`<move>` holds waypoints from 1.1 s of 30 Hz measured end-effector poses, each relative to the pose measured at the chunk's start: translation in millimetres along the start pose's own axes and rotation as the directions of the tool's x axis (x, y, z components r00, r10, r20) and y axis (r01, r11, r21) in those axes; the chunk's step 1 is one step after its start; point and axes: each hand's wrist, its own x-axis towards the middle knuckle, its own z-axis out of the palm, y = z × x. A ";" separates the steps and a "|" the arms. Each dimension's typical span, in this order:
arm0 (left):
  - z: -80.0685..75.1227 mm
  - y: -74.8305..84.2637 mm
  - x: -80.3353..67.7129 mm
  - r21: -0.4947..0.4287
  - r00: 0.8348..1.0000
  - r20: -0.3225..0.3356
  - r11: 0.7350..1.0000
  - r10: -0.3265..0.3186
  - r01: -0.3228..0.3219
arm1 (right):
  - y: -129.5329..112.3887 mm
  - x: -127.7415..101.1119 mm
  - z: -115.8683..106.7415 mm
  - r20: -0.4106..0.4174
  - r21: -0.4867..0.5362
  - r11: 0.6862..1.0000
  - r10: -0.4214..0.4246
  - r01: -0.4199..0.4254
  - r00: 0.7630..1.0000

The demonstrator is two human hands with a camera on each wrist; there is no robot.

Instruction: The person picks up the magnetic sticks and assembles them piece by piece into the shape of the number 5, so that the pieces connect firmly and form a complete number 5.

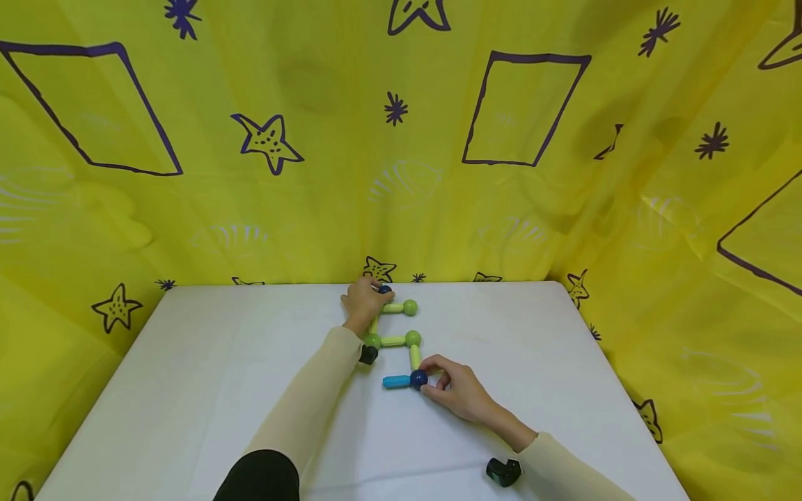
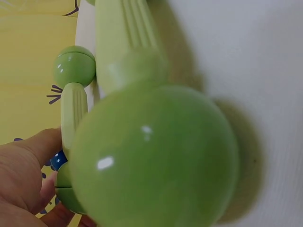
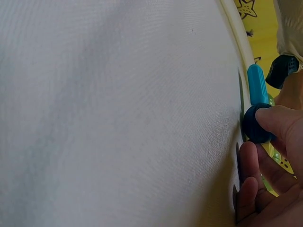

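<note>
A toy chain of balls and rods lies on the white table. At its far end, my left hand (image 1: pixel 363 304) holds a dark blue ball (image 1: pixel 385 289); the hand hides a green ball there, visible in the left wrist view (image 2: pixel 68 189). A light green rod (image 1: pixel 393 308) leads to another green ball (image 1: pixel 410 307). Closer in, a green ball (image 1: pixel 372 341) and a second green ball (image 1: pixel 413 338) share a rod (image 1: pixel 393 341). Between thumb and fingers, my right hand (image 1: pixel 462 391) pinches the near dark blue ball (image 1: pixel 418 378), which joins a green rod (image 1: pixel 415 358) and a blue rod (image 1: pixel 396 382).
A yellow patterned curtain (image 1: pixel 338 202) hangs behind the table (image 1: pixel 188 390) and along its sides. Black wrist devices sit by the left sleeve (image 1: pixel 313 396) and the right sleeve (image 1: pixel 564 467). The left forearm reaches across the table's middle.
</note>
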 end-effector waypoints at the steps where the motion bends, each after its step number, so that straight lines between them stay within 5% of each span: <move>1: -0.5 0.0 0.4 0.004 1.000 0.005 1.000 0.003 -0.003 | 0.0 0.0 -0.1 0.000 0.001 1.000 0.001 -0.001 1.000; 10: -8.4 -4.7 5.0 0.015 0.997 0.044 0.998 0.063 -0.064 | -1.1 0.5 1.0 0.004 0.002 1.000 0.021 -0.021 1.000; 19: -23.0 -5.1 3.8 -0.106 0.978 0.029 0.974 0.205 -0.201 | -1.8 0.7 0.1 0.006 -0.011 1.000 0.016 -0.016 1.000; 27: -46.8 -7.5 -17.4 -0.273 0.958 0.046 0.926 0.282 -0.260 | -1.6 0.1 1.1 0.004 -0.014 1.000 0.017 -0.017 1.000; 33: -62.5 -22.7 -36.1 -0.274 0.932 0.043 0.902 0.359 -0.335 | -1.0 1.0 1.2 0.004 -0.020 1.000 0.015 -0.015 1.000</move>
